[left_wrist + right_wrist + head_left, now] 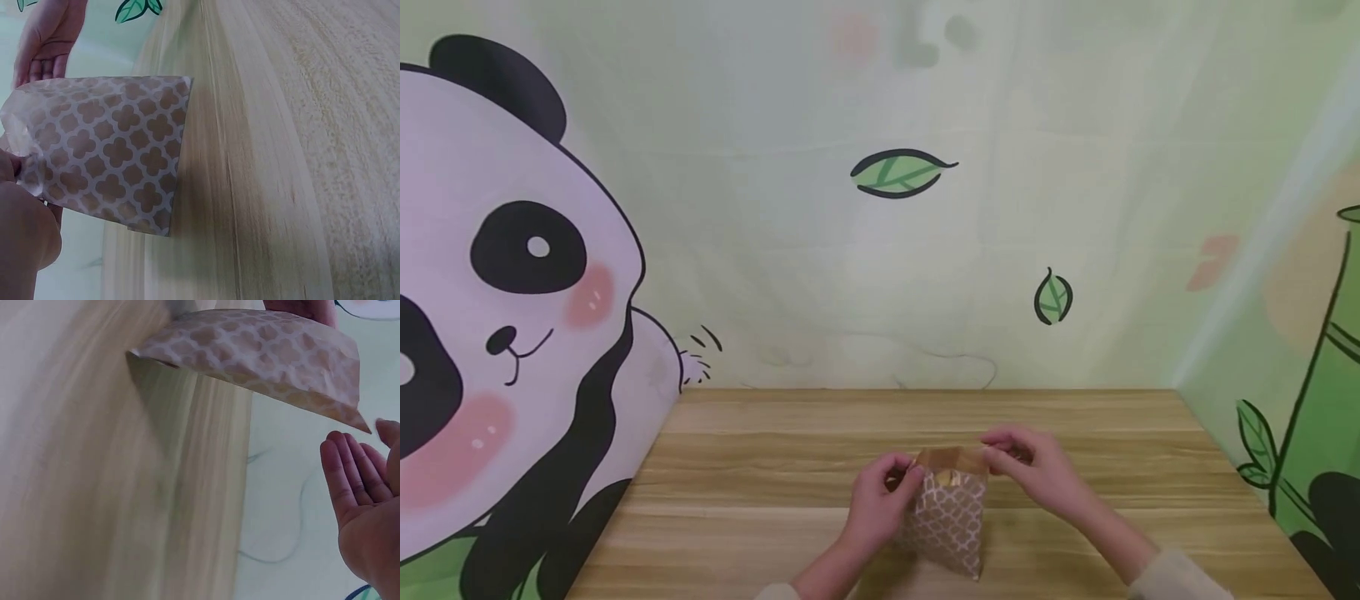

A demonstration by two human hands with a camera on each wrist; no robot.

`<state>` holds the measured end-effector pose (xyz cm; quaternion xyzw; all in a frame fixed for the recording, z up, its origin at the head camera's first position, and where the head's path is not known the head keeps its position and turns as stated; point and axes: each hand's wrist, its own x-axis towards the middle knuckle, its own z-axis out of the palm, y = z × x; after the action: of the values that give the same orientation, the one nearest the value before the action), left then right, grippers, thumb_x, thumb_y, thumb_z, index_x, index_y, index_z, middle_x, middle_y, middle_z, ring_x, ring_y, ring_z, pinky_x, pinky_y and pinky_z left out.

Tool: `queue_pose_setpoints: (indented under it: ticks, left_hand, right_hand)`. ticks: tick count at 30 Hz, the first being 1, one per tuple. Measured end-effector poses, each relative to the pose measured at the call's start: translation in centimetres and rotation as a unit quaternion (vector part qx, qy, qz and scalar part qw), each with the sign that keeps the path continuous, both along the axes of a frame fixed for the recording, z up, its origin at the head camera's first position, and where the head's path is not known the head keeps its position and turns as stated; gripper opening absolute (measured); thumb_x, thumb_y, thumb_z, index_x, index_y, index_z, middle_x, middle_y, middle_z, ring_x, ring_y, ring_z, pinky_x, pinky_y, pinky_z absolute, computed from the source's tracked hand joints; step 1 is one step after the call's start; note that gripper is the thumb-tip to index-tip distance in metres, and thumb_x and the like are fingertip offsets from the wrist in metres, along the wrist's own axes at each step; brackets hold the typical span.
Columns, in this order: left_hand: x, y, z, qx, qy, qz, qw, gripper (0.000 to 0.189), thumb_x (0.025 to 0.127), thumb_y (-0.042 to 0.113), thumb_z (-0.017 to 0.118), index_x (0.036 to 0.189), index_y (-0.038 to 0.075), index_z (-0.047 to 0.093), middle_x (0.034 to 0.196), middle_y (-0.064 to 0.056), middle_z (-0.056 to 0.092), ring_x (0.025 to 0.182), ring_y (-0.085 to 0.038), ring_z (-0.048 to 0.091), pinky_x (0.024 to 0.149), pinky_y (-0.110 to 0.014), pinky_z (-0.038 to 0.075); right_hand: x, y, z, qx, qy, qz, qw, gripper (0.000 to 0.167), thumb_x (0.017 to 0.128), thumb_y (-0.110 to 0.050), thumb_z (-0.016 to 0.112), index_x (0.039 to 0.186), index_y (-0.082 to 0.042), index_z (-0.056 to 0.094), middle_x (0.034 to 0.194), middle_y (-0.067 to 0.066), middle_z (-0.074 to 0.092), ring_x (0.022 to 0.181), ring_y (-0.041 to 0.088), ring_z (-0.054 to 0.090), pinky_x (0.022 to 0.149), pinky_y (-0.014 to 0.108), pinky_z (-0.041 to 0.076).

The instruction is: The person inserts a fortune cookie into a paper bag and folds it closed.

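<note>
A brown paper bag (946, 521) with a white lattice pattern hangs tilted over the wooden table, its plain brown mouth end uppermost. At that end, a small gold-coloured patch (950, 477) shows. My left hand (883, 496) pinches the bag's upper left edge between thumb and fingers; in the left wrist view the patterned face of the bag (115, 150) hides most of the fingertips. My right hand (1037, 467) is beside the upper right corner. In the right wrist view this right hand (369, 494) has loosely bent fingers just off the bag's corner, with nothing held.
The wooden table (737, 450) extends around the bag and meets a pale green backdrop (760, 208) at its far edge. Printed on the backdrop are a large panda (512, 317) at the left, leaves and green bamboo (1315, 417) at the right.
</note>
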<state>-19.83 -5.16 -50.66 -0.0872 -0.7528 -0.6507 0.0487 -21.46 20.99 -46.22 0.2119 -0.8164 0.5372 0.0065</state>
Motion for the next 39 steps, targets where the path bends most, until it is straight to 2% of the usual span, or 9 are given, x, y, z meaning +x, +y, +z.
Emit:
queue_pose_setpoints:
  ticks: [3,6,9,12,17,19,23,33,39]
  left_hand:
    - [0.0,0.2,-0.1,0.008,-0.008,0.004,0.9999,0.013,0.101,0.016,0.073,0.099,0.003,0.073,0.096,-0.006,0.073,0.094,-0.016,0.066,0.083,-0.025,0.057]
    - [-0.1,0.4,-0.3,0.016,-0.026,0.012,0.9995,0.016,0.103,0.020,0.071,0.099,0.004,0.072,0.096,-0.005,0.072,0.093,-0.015,0.065,0.081,-0.025,0.056]
    - [-0.2,0.6,-0.4,0.021,-0.039,0.020,0.9988,0.018,0.103,0.022,0.071,0.099,0.004,0.071,0.096,-0.004,0.071,0.092,-0.015,0.064,0.080,-0.026,0.055]
    - [-0.2,0.6,-0.4,0.024,-0.038,0.022,0.9988,0.017,0.103,0.021,0.071,0.100,0.004,0.072,0.096,-0.005,0.071,0.092,-0.015,0.065,0.081,-0.026,0.056]
    - [-0.1,0.8,-0.5,0.027,-0.027,0.022,0.9990,0.013,0.103,0.017,0.071,0.103,0.004,0.072,0.096,-0.005,0.071,0.093,-0.016,0.065,0.082,-0.027,0.056]
    - [0.0,0.8,-0.5,0.027,-0.026,0.023,0.9990,0.011,0.103,0.016,0.071,0.103,0.005,0.072,0.096,-0.004,0.071,0.094,-0.015,0.065,0.083,-0.027,0.056]
    - [-0.1,0.8,-0.6,0.025,-0.025,0.029,0.9990,0.009,0.102,0.015,0.071,0.102,0.005,0.072,0.095,-0.004,0.070,0.093,-0.015,0.065,0.083,-0.027,0.056]
    - [-0.3,0.2,-0.5,0.000,-0.050,0.019,0.9986,0.014,0.101,0.021,0.075,0.100,0.007,0.073,0.095,-0.001,0.071,0.096,-0.015,0.064,0.085,-0.026,0.056]
    - [-0.4,-0.1,-0.3,0.000,-0.032,0.002,0.9995,0.008,0.097,0.008,0.076,0.102,0.004,0.074,0.097,-0.004,0.073,0.095,-0.016,0.065,0.086,-0.023,0.057]
  right_hand:
    - [1.0,0.6,-1.4,-0.027,-0.028,0.002,0.9992,0.030,0.107,-0.012,0.065,0.127,0.010,0.068,0.110,0.020,0.077,0.094,0.020,0.078,0.084,0.036,0.065]
    - [2.0,0.6,-2.9,-0.041,-0.047,0.011,0.9980,0.032,0.106,-0.011,0.067,0.128,0.012,0.067,0.113,0.023,0.076,0.097,0.024,0.078,0.085,0.036,0.064]
    - [2.4,0.2,-3.7,-0.040,-0.059,0.002,0.9975,0.036,0.103,-0.013,0.071,0.129,0.012,0.066,0.116,0.024,0.075,0.098,0.024,0.077,0.086,0.030,0.063]
    - [2.3,-0.5,-3.7,-0.035,-0.066,-0.022,0.9969,0.039,0.101,-0.014,0.074,0.128,0.013,0.066,0.115,0.022,0.075,0.096,0.020,0.076,0.086,0.026,0.062]
    - [1.9,-1.5,-3.5,-0.024,-0.068,-0.062,0.9954,0.028,0.100,-0.016,0.076,0.116,0.006,0.072,0.104,0.013,0.077,0.091,0.013,0.074,0.084,0.029,0.063]
    - [1.8,-1.7,-3.5,-0.028,-0.065,-0.063,0.9955,0.023,0.100,-0.015,0.075,0.112,0.005,0.074,0.100,0.013,0.077,0.089,0.014,0.075,0.084,0.034,0.064]
    - [1.7,-2.0,-3.5,-0.045,-0.062,-0.052,0.9957,0.023,0.102,-0.011,0.071,0.115,0.008,0.074,0.101,0.017,0.078,0.088,0.016,0.077,0.085,0.043,0.064]
    - [1.7,-2.2,-3.2,-0.034,-0.070,-0.068,0.9946,0.024,0.104,-0.014,0.070,0.115,0.006,0.075,0.102,0.016,0.079,0.088,0.016,0.077,0.084,0.041,0.065]
    - [1.6,-2.2,-3.5,-0.044,-0.075,-0.060,0.9944,0.023,0.104,-0.011,0.069,0.115,0.009,0.074,0.101,0.020,0.078,0.086,0.015,0.077,0.086,0.044,0.064]
